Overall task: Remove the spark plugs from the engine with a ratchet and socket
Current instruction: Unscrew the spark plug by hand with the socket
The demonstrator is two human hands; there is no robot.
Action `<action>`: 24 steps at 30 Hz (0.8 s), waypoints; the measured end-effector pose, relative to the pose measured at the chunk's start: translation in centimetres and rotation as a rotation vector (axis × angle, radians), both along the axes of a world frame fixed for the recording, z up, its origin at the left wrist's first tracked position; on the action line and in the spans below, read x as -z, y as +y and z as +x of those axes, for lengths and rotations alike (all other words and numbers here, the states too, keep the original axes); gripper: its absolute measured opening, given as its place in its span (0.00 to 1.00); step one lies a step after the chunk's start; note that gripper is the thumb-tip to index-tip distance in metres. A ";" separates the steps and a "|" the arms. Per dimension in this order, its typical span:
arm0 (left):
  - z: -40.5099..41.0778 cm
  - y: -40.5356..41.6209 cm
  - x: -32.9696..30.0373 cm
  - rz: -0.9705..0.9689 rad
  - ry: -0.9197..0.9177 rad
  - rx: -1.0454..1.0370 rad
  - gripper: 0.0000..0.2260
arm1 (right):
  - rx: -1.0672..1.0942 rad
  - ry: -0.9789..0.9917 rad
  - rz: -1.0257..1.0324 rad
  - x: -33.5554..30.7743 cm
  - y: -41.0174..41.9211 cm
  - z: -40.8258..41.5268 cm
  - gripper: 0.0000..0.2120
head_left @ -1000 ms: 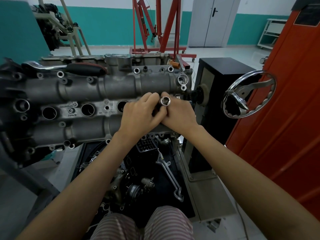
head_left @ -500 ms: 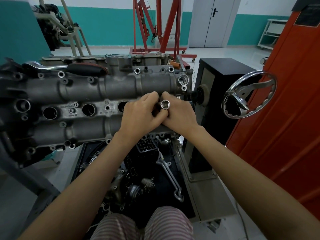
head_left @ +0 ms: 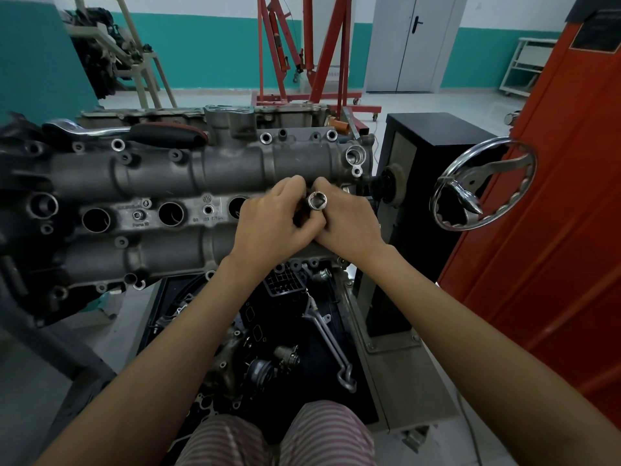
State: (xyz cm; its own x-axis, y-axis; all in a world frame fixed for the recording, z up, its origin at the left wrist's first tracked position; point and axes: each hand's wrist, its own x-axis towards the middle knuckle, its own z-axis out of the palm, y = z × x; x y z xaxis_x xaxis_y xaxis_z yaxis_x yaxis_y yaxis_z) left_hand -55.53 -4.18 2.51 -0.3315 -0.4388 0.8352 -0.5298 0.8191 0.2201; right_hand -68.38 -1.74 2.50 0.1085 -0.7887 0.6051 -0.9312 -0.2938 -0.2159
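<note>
Gripping the socket (head_left: 317, 205) between them, both hands were held together over the right end of the engine (head_left: 168, 183), above the row of spark plug wells. The socket, a short bright metal cylinder, was turned with its open end towards the camera, so that its inner facets could be seen. The left hand (head_left: 268, 227) was curled, its fingers bent inward against the left side of the socket; exactly what lay under those fingers could not be told. The right hand (head_left: 349, 227) was likewise curled, with its thumb and forefinger wrapped about the socket's body. The two hands were touching each other just below the socket.

Three open round wells (head_left: 171, 213) were left in view in the valve cover to the left of the hands; the well beneath the hands was hidden. No spark plug could be made out. The ratchet (head_left: 127, 133), with a chrome head and a black and red handle, was laid along the far edge of the engine, well apart from both hands.

A chrome handwheel (head_left: 484, 186) was mounted on the black stand (head_left: 433, 142) to the right of the engine. A red hoist (head_left: 302, 48) was stood on the floor behind. Loose engine parts (head_left: 268, 364) were lying in a dark tray below the forearms.
</note>
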 end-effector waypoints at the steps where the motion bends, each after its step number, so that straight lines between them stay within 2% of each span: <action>1: 0.0 -0.1 0.1 -0.002 -0.003 -0.003 0.10 | 0.007 -0.008 0.001 0.0 0.0 0.0 0.09; 5: 0.2 -0.5 0.3 -0.059 -0.026 -0.007 0.15 | 0.060 0.055 0.004 0.1 -0.2 0.0 0.14; 8: 0.3 -0.6 0.2 -0.064 -0.025 0.000 0.17 | 0.021 0.032 -0.016 0.0 -0.1 0.0 0.12; 18: -0.1 0.0 0.1 -0.031 0.000 -0.015 0.11 | 0.011 0.027 0.015 0.1 -0.2 -0.2 0.09; 22: 0.1 -0.5 0.3 -0.022 0.001 -0.012 0.16 | 0.035 0.032 -0.013 0.1 -0.2 0.0 0.14; 24: 0.2 -0.6 0.3 -0.004 0.008 -0.002 0.18 | 0.023 0.011 -0.023 0.0 -0.1 0.0 0.13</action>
State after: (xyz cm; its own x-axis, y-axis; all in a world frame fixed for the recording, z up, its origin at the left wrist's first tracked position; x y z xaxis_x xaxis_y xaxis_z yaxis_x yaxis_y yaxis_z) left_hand -55.34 -4.81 2.19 -0.3243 -0.4359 0.8395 -0.5296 0.8190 0.2207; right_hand -68.33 -1.87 2.45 0.0971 -0.7768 0.6222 -0.9400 -0.2770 -0.1992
